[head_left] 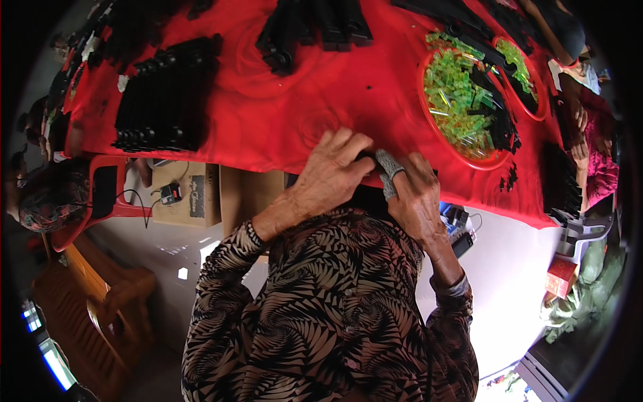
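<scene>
Part [366,155], black, sits between your hands at the near edge of the desk [268,107]. Left hand [333,164] pinches it. Right hand [416,197], grey covers [390,165] on its fingers, curls beside it; you cannot tell its grip. Tub [478,163] of green pieces [452,100] lies right, black stack [164,100] left.

Your shirt [328,315] swirls black and tan; your tablecloth [261,107] is red (faintly rose-patterned), the small pieces [449,94] yellow-green, the held part [368,155] black.
</scene>
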A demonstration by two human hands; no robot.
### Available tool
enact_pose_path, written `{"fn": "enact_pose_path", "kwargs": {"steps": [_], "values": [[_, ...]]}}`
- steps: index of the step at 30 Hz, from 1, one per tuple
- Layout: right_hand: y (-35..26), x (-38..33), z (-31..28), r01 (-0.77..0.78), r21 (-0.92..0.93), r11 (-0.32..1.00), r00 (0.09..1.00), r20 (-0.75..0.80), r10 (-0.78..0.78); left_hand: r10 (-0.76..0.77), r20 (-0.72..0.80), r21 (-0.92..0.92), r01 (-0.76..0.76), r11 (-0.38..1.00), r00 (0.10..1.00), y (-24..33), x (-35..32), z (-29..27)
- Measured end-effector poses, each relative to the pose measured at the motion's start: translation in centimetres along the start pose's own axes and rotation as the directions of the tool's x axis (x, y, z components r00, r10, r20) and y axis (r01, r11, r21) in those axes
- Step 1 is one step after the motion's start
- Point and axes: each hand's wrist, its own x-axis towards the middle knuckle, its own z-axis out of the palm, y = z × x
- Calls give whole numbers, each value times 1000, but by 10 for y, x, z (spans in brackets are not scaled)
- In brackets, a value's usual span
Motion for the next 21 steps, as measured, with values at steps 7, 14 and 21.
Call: {"fn": "enact_pose_path", "kwargs": {"steps": [7, 14, 21], "values": [[-1, -1, 2, 26, 5, 1000, 999, -30, -26, 16, 1, -73, -16, 997, 1000, -6, 0, -2], [2, -5, 7, 9, 16, 1000, 996, -90, -8, 21, -47, -112, -26, 993, 999, -9, 1, 1], [2, -6, 7, 0, 20, 1000, 995, -101, 2, 11, -39, -118, -15, 993, 999, -8, 1, 3]]}}
